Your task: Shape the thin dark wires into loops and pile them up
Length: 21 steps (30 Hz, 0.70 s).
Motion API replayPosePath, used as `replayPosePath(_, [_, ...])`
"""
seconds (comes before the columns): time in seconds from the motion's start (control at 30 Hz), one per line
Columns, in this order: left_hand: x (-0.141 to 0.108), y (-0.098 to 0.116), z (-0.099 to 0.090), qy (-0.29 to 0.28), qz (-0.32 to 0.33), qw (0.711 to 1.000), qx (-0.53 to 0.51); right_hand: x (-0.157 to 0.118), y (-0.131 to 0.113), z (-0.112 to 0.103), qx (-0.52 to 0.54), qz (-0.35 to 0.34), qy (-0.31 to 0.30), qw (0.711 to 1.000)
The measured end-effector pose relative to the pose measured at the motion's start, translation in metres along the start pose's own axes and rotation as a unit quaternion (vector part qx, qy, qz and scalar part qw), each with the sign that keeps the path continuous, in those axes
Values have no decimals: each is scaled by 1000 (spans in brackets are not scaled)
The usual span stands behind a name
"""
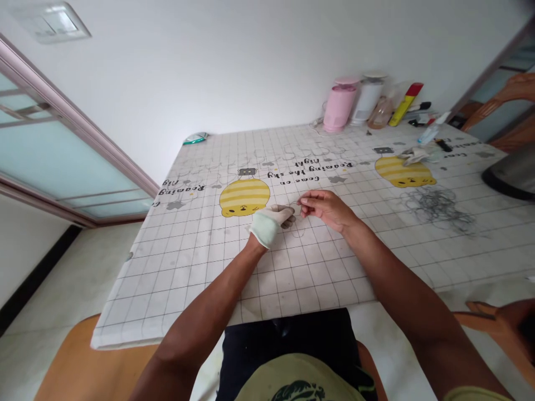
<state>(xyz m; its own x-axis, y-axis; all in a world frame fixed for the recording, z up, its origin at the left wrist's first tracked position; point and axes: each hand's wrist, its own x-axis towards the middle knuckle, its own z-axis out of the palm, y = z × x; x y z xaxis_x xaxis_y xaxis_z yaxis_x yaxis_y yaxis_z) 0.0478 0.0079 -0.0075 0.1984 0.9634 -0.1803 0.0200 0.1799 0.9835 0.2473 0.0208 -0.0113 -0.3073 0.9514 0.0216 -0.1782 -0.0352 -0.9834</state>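
Observation:
Over the middle of the table, my left hand [276, 218] wears a pale glove with a light green cuff, its fingers closed in a pinch. Facing it a short way to the right is my bare right hand [324, 209], thumb and fingertips pressed together. A very thin strand [298, 235] curves faintly below the fingertips; its material is too fine to make out. Off to the right lies a loose tangle of dark, fine strands [445, 211]. Beyond the tangle rests another pale glove [418, 155], crumpled on the tablecloth.
A checked tablecloth [200, 284] with yellow bear prints covers the table. Along the wall stand a pink cylinder [340, 106], a white cylinder [368, 100], bottles and a yellow-red can [405, 104]. A green packet [195, 138] lies far left, a metal pot-like vessel [514, 170] right.

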Motion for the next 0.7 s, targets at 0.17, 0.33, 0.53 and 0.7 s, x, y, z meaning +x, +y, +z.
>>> replayPosePath(0.17, [4,-2,-1,3,12,1000,1,-2,-2,1,44,11,-24,999])
replayPosePath(0.33, [15,-14,-7,-21,16,999,-33,-2,1,5,57,31,-16,998])
replayPosePath(0.53, [17,-20,-10,-37,20,998,-56,-4,2,5,38,10,-2,999])
replayPosePath(0.7, [16,-18,-7,-30,18,998,-55,-5,3,7,23,-6,17,1000])
